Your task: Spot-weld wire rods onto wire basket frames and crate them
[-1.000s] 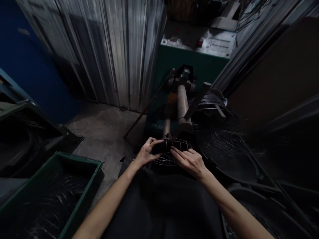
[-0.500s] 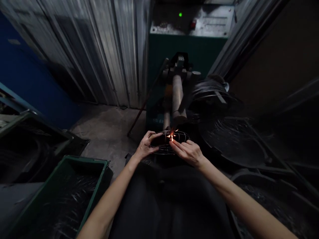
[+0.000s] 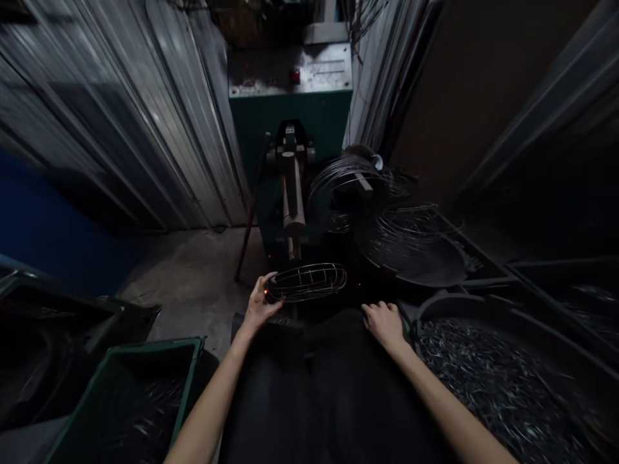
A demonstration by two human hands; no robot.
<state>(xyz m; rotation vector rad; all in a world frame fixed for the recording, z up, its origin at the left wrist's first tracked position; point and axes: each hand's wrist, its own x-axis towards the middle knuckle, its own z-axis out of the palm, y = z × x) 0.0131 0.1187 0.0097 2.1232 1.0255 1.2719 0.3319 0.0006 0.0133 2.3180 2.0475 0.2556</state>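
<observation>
My left hand (image 3: 260,306) grips the left end of a round wire cage (image 3: 309,278), thumb below and fingers above. The cage is held nearly edge-on, just in front of the lower end of the spot welder's arm (image 3: 293,206), and apart from it. A small orange spark glows beside the left fingers. Over the right side of my dark-covered lap, my right hand (image 3: 384,325) is closed, its fingers curled downward. A bit of green edge (image 3: 405,322) shows beside it. Whatever lies under those fingertips is hidden.
At the lower right stands a wide dark tub (image 3: 464,299) full of small wire pieces. Behind it, wire hoops (image 3: 416,222) lie on a round dark tray. A green crate (image 3: 193,361) with wire parts is at my left. Corrugated metal wall (image 3: 159,116) rises behind.
My right hand has left the cage and moved right and down to my lap. The cage has come away from the welding tip, and the bright sparks there are gone. The view has turned right.
</observation>
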